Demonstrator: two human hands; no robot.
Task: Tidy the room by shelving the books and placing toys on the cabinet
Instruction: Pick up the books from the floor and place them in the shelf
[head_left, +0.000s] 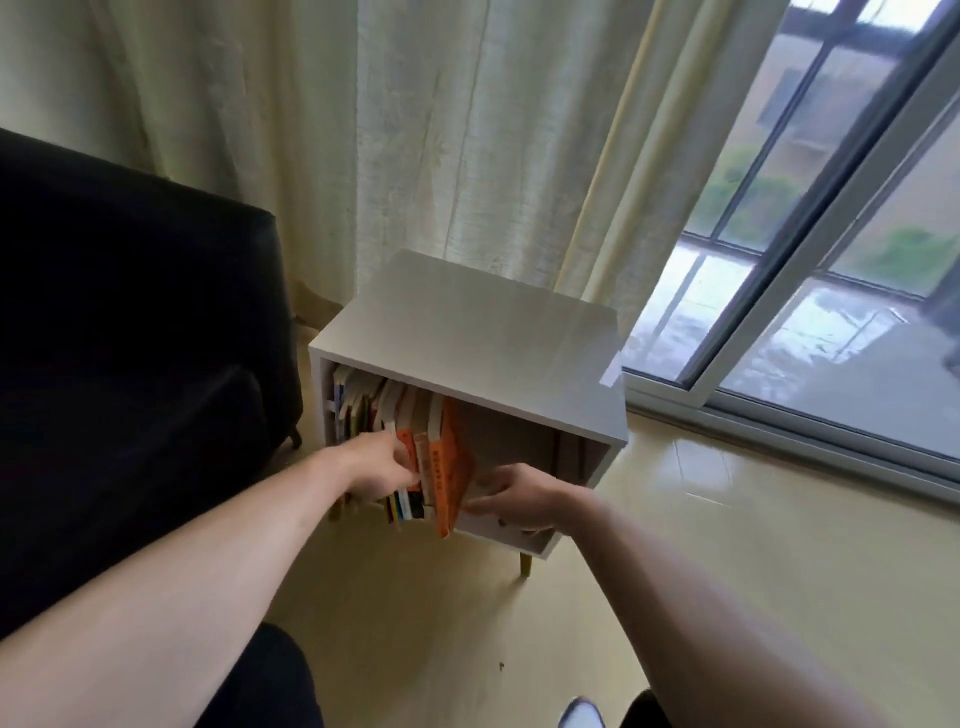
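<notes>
White cabinet (467, 332) — books (374, 410) shelved inside; seemingly both hands steadying them

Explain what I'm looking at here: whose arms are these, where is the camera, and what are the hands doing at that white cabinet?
There is no machine here. A person wears a wide-angle camera on the head, looking forward and down, so the two bare arms are their own. In front stands a white cabinet on short legs, beside a dark sofa, with curtains and a window behind it. Its open shelf holds a row of books. The left hand reaches into that row. The right hand touches the orange book at the end of the row, which leans and sticks out. No toys are in view.
</notes>
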